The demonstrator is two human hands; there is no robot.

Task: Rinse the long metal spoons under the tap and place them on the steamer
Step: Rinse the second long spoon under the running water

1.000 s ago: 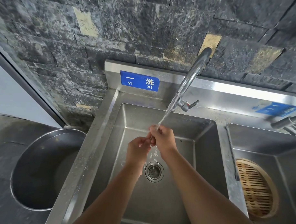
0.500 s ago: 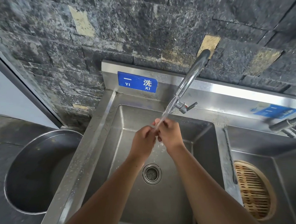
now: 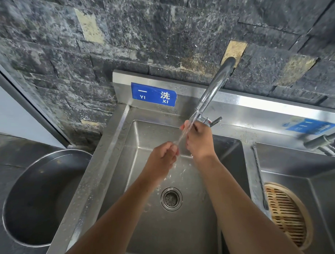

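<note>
Head view: at the centre of the frame both my hands are over the left sink (image 3: 143, 129), under the tap (image 3: 214, 88). My left hand (image 3: 162, 159) pinches the lower end of a long metal spoon (image 3: 182, 136). My right hand (image 3: 199, 142) has its fingers curled round the upper part, though water running along the shaft blurs where metal ends and stream begins. A 2nd long spoon (image 3: 260, 177) lies on the divider between the 2 sinks, just beside the bamboo steamer (image 3: 287, 216) at the lower right. I judge the spoon light, stiff and slippery when wet, so I would take it by the thin handle with a firm pinch, near the middle for balance. The blue label (image 3: 153, 97) on the backsplash reads "一 洗, YI XI"; the 2nd blue label (image 3: 311, 126) at the right is too blurred to read.
</note>
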